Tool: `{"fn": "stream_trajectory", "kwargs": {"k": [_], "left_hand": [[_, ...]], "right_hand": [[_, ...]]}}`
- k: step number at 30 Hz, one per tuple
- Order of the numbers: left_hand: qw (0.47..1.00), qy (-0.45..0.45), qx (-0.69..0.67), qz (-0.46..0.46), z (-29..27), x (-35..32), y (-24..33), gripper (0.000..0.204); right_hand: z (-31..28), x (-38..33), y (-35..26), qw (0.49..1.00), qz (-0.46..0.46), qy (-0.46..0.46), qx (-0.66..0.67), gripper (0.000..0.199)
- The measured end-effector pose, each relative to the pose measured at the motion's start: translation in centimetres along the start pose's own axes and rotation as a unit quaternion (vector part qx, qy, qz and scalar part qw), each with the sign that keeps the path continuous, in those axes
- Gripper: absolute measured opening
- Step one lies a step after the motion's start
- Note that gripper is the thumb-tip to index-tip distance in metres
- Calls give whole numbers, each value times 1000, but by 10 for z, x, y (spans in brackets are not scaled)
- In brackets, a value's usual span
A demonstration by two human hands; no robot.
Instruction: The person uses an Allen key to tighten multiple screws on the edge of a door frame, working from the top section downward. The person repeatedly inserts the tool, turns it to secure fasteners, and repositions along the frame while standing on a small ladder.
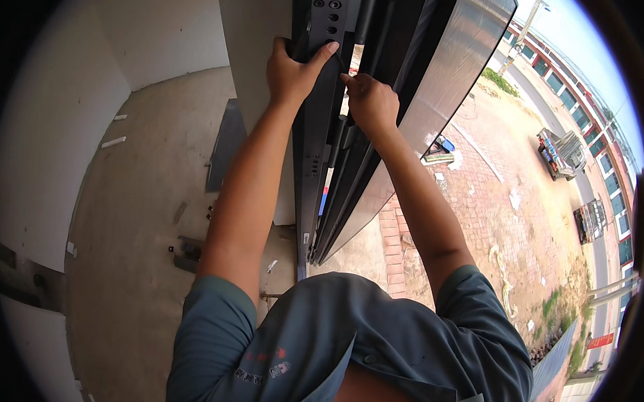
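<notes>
A dark metal door frame (313,115) stands upright before me, with a column of round holes near its top. My left hand (294,71) is closed round its edge, the thumb pressed on the face below the holes. Just right of it, my right hand (371,102) is curled shut at the gap between the frame and the open door (404,69). A thin dark piece shows by its fingertips, too small to name. Dark hinges (343,134) join door and frame; one sits above my right hand, another below it.
Left of the frame lies a room with a bare concrete floor (145,188) and white walls (158,32). A dark panel (225,144) leans by the wall edge. Outside on the right are brick paving (471,185), scattered litter and parked vehicles (561,153).
</notes>
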State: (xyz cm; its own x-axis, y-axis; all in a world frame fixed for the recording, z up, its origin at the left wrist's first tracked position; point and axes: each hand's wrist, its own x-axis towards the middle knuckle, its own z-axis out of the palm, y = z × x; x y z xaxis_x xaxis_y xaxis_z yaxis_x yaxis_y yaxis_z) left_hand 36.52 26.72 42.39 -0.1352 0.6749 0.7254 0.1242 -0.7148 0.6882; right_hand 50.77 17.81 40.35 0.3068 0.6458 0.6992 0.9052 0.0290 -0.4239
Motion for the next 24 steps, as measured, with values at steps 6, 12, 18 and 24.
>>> {"fn": "stream_trajectory", "kwargs": {"k": [6,12,18,24], "left_hand": [[999,1,-9,-32,1,-5,10,73],[1000,27,1,-8,5,-4,1,71],[999,34,-12,-17,5,-6,4,70],[999,33,-28,-6,6,-5,2,70]], "right_hand": [[12,-10,20,995,-93,19,22,14],[-8,-2,21,929,-296,70,-212,25],[-13,2,45,903,-367,55,-217,39],[-24,12,42,888,-417,44,-191,43]]}}
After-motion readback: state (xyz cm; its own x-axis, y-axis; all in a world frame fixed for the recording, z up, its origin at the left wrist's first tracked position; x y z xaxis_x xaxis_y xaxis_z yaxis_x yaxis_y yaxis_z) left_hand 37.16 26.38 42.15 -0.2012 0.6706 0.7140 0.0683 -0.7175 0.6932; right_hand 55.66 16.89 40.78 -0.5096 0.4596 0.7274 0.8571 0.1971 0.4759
